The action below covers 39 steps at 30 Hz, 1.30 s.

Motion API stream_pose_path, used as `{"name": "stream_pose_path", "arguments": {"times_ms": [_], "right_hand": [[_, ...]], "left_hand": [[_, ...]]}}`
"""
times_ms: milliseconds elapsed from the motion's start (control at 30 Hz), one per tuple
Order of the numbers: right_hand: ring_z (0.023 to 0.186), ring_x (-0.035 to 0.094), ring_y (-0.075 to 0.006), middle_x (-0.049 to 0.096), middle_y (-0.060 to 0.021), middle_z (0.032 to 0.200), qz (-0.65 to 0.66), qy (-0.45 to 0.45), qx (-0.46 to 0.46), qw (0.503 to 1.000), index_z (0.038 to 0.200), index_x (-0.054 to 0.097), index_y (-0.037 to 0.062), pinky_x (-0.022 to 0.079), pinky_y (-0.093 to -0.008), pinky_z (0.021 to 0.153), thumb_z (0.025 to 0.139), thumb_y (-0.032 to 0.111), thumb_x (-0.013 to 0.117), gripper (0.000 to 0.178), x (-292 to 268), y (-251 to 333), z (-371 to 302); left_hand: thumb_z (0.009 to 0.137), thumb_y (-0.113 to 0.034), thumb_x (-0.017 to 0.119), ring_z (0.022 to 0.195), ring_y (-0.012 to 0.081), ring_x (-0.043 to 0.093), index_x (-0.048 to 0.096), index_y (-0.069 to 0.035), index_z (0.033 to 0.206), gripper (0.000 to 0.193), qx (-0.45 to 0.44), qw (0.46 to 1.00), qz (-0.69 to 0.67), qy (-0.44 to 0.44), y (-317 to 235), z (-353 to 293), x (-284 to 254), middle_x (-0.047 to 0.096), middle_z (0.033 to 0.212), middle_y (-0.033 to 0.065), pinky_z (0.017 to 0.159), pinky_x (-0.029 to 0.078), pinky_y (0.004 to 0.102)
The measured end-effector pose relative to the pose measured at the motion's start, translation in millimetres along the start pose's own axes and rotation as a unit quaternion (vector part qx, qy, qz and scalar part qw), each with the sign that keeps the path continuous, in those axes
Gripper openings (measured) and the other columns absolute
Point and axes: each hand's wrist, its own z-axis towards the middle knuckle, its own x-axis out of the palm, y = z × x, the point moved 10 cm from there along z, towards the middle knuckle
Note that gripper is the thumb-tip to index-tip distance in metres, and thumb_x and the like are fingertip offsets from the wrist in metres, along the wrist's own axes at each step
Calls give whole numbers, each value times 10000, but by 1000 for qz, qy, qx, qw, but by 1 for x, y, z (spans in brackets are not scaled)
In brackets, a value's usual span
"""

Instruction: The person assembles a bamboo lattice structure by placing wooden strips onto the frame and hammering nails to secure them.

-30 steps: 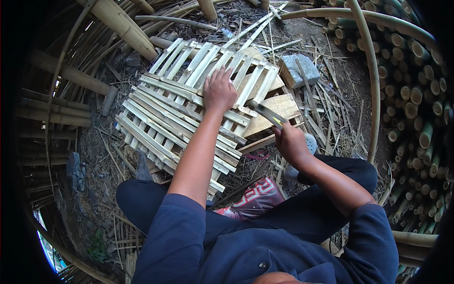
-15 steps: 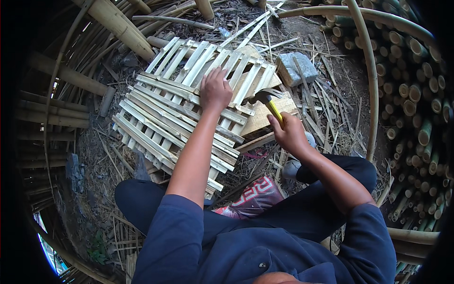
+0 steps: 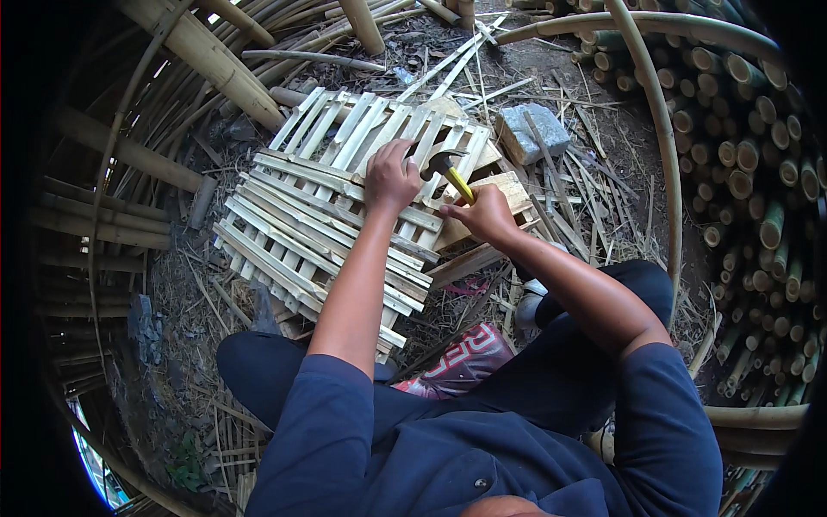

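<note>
A lattice panel of pale bamboo slats [image 3: 332, 228] lies in front of my crossed legs, with lengthwise strips laid over crosswise ones. My left hand [image 3: 393, 179] rests on its upper middle, fingers bent down and closed at the slats; what they pinch, if anything, is hidden. In my right hand [image 3: 487, 214] is a claw hammer [image 3: 461, 183] with a yellow handle and dark head, gripped by the handle. The hammer head is just right of my left fingers, over the panel's right part. A wooden board [image 3: 491, 202] shows under the panel's right side.
A grey stone block [image 3: 532, 134] sits beyond the panel's right corner. Stacked bamboo poles [image 3: 749, 172] fill the right side, behind a bent bamboo pole [image 3: 668, 129]. Thick bamboo posts [image 3: 211, 60] stand at the left. A red printed sack [image 3: 461, 362] lies between my legs; split scraps litter the ground.
My right hand has brought the hammer left and a little up, closer to my left hand. My left hand stays at nearly the same spot on the panel; the view has shifted slightly.
</note>
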Motion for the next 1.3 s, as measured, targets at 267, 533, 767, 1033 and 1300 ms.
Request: {"name": "stream_pose_path", "arguments": {"times_ms": [267,533,767,1033,1300], "right_hand": [[680,720,-260,712,-174,728,28,13,54,998,901,768,-46,543,-426,677,823,315,869,383,-1,-5,4],[584,609,-190,654,-81,706,111,37,75,990,987,744,-72,478,-401,562,896,274,839,370,-33,13,-4],[413,342,-98,421,37,542,205,111,145,962,685,483,127,232,-333,391,962,353,795,475,-38,27,-24],[449,354,-107,427,26,597,235,191,133,944,740,511,88,272,-337,419,961,331,795,434,-23,38,-28],[420,286,-88,367,58,556,232,220,183,929,668,460,155,204,-323,423,948,367,807,495,-8,22,-29]], "left_hand": [[797,-142,696,950,329,632,700,-60,1010,228,106,987,-122,15,-22,-6,-19,676,940,119,914,500,439],[896,-10,712,836,253,708,761,-57,1063,180,91,981,-163,51,-40,-6,-22,742,961,110,699,535,341],[882,70,728,933,210,730,755,-48,1130,276,129,955,-238,119,-90,-10,-28,745,1063,99,850,587,336],[851,67,776,947,237,759,769,-41,1093,265,166,954,-231,94,-98,-22,-37,774,1029,116,824,615,345],[853,30,790,931,241,764,763,-44,1110,269,186,956,-207,93,-108,-31,-46,774,1004,110,821,616,344]]}}
